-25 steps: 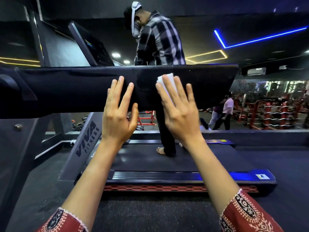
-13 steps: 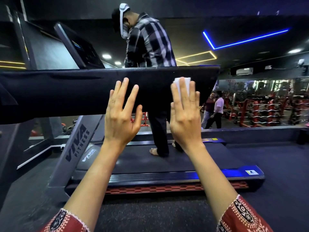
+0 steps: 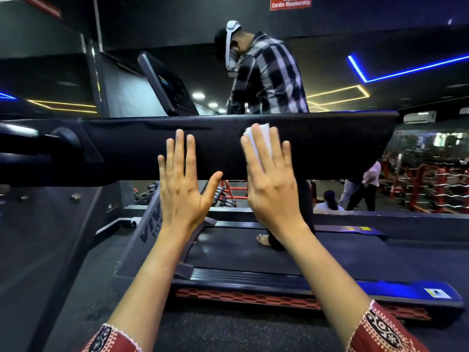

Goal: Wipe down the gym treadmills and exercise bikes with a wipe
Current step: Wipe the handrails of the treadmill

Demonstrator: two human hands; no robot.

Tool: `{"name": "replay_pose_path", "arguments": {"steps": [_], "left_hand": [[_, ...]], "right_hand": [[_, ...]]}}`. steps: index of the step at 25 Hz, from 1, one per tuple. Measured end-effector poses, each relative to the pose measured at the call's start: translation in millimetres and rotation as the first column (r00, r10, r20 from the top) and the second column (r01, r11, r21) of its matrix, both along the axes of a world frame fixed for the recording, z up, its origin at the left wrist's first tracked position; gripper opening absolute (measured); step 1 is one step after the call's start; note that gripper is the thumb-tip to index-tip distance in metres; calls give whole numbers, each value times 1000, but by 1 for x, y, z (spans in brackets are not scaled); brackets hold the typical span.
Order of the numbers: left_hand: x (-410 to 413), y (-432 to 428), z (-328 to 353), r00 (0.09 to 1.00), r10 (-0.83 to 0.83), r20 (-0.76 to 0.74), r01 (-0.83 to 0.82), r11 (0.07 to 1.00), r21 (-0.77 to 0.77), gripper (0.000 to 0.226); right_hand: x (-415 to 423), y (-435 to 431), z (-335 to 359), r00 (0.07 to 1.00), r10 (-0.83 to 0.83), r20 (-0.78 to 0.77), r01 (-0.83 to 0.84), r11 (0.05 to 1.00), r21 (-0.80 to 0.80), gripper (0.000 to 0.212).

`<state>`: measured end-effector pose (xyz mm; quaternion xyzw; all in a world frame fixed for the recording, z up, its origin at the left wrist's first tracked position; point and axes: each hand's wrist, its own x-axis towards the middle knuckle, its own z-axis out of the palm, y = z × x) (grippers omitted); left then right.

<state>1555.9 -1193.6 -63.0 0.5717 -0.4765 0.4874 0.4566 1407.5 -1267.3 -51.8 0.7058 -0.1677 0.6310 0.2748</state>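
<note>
A wide black treadmill side panel runs across the middle of the view. My right hand lies flat on it with straight fingers, pressing a white wipe against the panel; the wipe shows above and between the fingers. My left hand rests flat on the panel just to the left, fingers straight and spread, holding nothing.
Beyond the panel a person in a checked shirt stands barefoot on a second treadmill, at its console. Red weight racks and other people fill the far right. Dark rubber floor lies below my arms.
My right hand has slid the wipe a little leftwards along the panel, closer to my left hand. The view has tilted up slightly; both hands stay flat on the panel.
</note>
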Motion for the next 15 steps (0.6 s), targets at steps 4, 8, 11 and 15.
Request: {"name": "replay_pose_path", "arguments": {"steps": [4,8,11,15], "left_hand": [[26,12,1,994,56,-89,-56,998,0,81],[44,22,-4,989,77,-125,-76,997,15,82],[54,29,-6,986,90,-139,-85,996,39,81],[59,33,-8,986,90,-143,-84,995,50,82]], "right_hand": [[35,16,20,999,-34,32,34,999,-1,59],[68,29,36,980,-25,-199,-4,989,-145,59],[63,26,24,995,-23,-99,16,998,-64,58],[55,22,-4,976,-95,-195,64,986,-156,63]]}}
